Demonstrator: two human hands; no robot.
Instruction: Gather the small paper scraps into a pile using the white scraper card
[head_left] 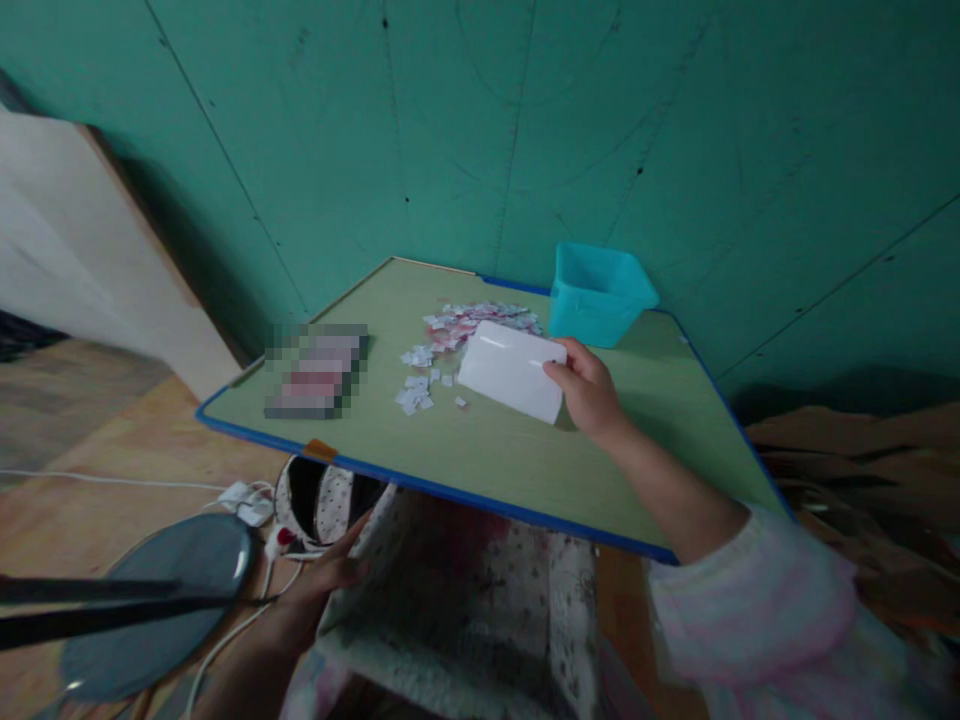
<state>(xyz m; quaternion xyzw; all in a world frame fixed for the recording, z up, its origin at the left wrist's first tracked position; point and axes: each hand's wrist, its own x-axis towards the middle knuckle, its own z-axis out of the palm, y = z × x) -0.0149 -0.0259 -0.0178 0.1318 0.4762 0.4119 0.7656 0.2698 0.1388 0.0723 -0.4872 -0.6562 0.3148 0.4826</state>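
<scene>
A thin, glossy white rectangular board (514, 372) is pinched at its right end by my right hand (589, 392), thumb on top. It is held low over the table beside a spread of small pink and white paper pieces (487, 318) and partly covers them. Several more little white pieces (414, 395) lie loose to its left. On my lap rests an open, spotted cloth-covered box (574, 600) with pinkish stains inside. My left hand (337, 572) is closed on the left rim of this box, its fingers partly in shadow.
The pale green table (600, 480) has a blue edge. A turquoise bin (600, 300) stands at its back right, and a blurred-out flat item (319, 375) lies left. Below are a round grey stool (161, 610), white cables and a power strip (246, 502). Dark strips (112, 600) cross the lower left.
</scene>
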